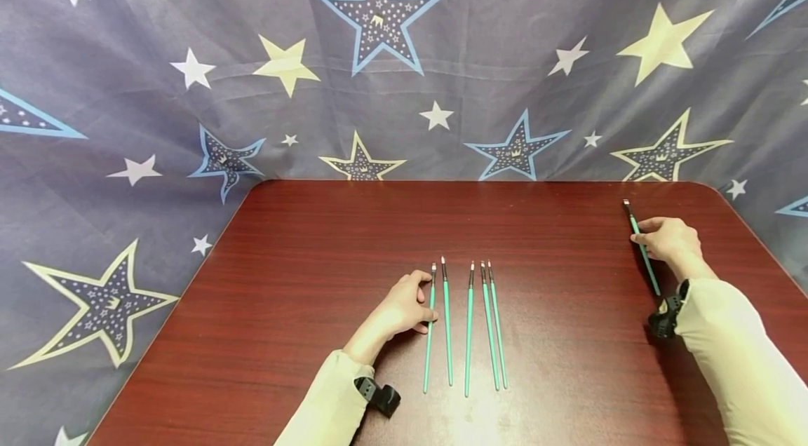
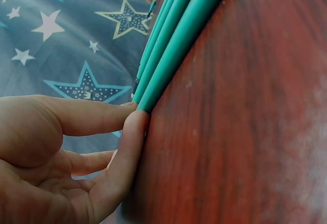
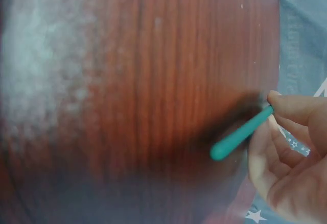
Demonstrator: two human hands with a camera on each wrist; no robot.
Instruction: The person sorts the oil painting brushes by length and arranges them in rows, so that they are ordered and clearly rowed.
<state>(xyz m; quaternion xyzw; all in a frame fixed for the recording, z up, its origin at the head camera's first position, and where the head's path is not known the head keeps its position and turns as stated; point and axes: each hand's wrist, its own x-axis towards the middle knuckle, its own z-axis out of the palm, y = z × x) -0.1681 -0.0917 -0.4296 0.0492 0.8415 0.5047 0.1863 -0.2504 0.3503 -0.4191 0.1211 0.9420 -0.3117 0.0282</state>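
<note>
On the table's middle several slim paintbrushes with teal handles lie roughly side by side, bristles away from me. My left hand (image 1: pixel 404 302) pinches the leftmost paintbrush (image 1: pixel 427 355) between thumb and finger. Its teal handle (image 2: pixel 179 42) looks large in the left wrist view, where the fingertips hide its far part. Just right of it lies another paintbrush (image 1: pixel 448 337), then a middle paintbrush (image 1: pixel 469 341) and a close pair. Far to the right, my right hand (image 1: pixel 674 242) holds a separate paintbrush (image 1: pixel 647 265) with a flat tip, its handle end (image 3: pixel 225 146) pointing back toward the wrist.
The dark red wooden table (image 1: pixel 303 235) has rounded back corners. Behind and beside it hangs a grey-blue cloth (image 1: pixel 240 4) printed with stars. A dark strapped device sits at each wrist, over pale sleeves (image 1: pixel 735 355).
</note>
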